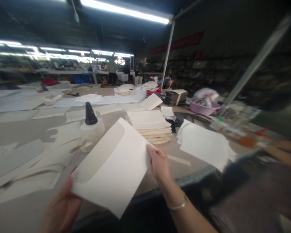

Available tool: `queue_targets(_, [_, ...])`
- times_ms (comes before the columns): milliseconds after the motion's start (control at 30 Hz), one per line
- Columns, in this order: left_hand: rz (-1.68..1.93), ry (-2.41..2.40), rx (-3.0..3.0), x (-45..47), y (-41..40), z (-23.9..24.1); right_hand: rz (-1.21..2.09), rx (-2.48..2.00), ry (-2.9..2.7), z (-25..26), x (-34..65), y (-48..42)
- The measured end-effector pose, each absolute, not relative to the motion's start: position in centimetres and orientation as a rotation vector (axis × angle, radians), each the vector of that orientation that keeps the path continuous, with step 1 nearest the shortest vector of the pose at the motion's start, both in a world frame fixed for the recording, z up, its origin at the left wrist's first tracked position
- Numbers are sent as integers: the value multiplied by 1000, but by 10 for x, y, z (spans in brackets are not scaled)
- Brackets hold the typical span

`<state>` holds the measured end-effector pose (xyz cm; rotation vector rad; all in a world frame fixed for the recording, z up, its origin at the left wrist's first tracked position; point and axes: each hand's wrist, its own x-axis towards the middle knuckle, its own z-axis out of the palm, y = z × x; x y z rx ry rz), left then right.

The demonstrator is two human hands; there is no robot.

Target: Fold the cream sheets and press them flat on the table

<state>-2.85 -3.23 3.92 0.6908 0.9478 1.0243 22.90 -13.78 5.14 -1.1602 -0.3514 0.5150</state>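
I hold a large white envelope (pixel 113 166) with its flap open, lifted over the front of the grey worktable (pixel 26 129). My left hand (pixel 61 207) grips its lower left corner from beneath. My right hand (pixel 159 163) pinches its right edge, thumb on top. A thin bracelet circles my right wrist. Just beyond the envelope stands a glue bottle (pixel 91 124) with a black cone cap, and a neat stack of envelopes (pixel 151 126) rises to the right of it.
Loose white sheets (pixel 205 144) lie to the right, and flat paper pieces (pixel 29 161) cover the left side. A purple basin (pixel 203 106) and a dark stack of paper (pixel 176 96) sit farther back. A slanted metal pole (pixel 254 64) stands right. People work in the distance.
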Motion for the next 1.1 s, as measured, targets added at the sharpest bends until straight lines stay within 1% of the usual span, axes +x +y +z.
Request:
queue_targets(100, [831,852,624,-21,-57,33,573,-1064,-314,47,225,-130])
queue_targets(200, [673,841,710,-16,-72,29,671,-1031,-247,45,223,-126])
queue_targets(333, [741,830,810,-19,-68,33,879,-1100,-322,39,227,-132])
queue_targets(433, [803,819,850,-24,-57,35,972,-1289,-523,32,229,-138])
queue_targets(567, [884,861,862,-26,-50,31,990,-1453,-673,25,226,-138])
queue_targets(700, [913,858,880,-25,-52,35,937,-1513,-661,20,224,-134])
queue_targets(767, [842,759,892,-27,-55,41,946,-1492,-626,17,224,-131])
queue_targets(900, [563,500,988,-32,-62,46,1000,-1413,-602,14,223,-126])
queue_targets(967, [531,476,1016,-33,-62,44,1034,-1395,-598,13,223,-126])
queue_targets(1100, [577,550,1055,-36,-56,39,1029,-1439,-587,13,235,-129])
